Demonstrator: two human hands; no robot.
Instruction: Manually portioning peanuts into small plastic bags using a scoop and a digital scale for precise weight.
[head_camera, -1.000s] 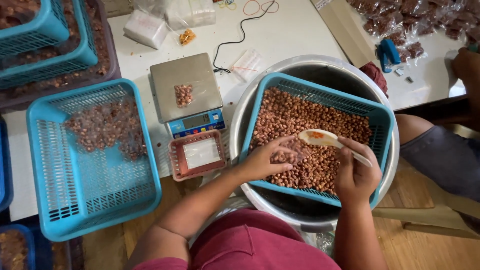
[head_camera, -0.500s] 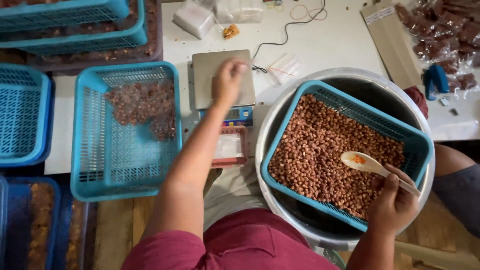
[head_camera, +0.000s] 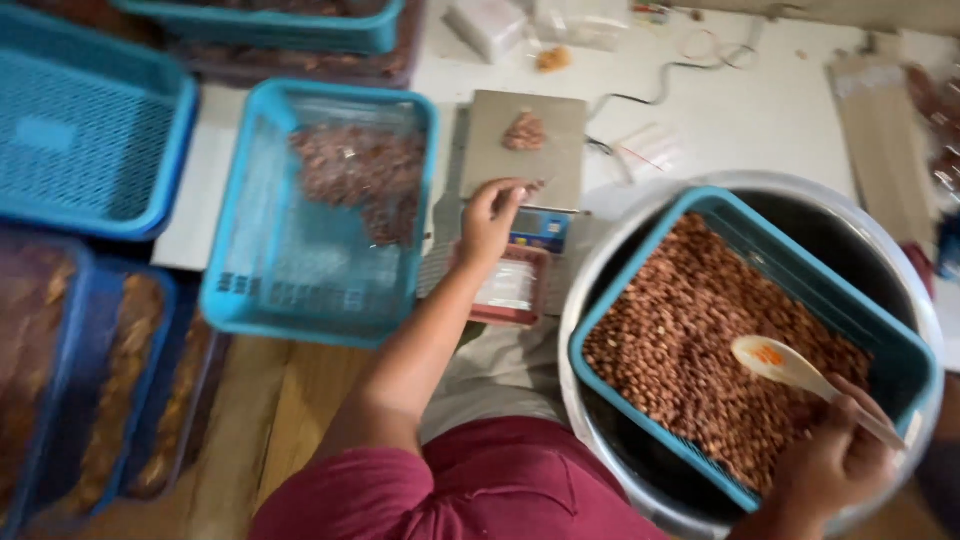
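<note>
One peanut bag (head_camera: 524, 131) sits on the scale (head_camera: 520, 150); left hand (head_camera: 490, 218) hovers unclenched, right hand (head_camera: 835, 460) grips the spoon (head_camera: 790, 368) over a basket (head_camera: 905, 375) mostly full.

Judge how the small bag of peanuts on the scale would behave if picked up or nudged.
The small bag of peanuts looks like thin clear film around loose nuts, so it would probably sag and shift shape when lifted. It seems light, being a small clump on the scale. On that smooth metal platform it might slide rather than roll. The left hand is beside the scale.
</note>
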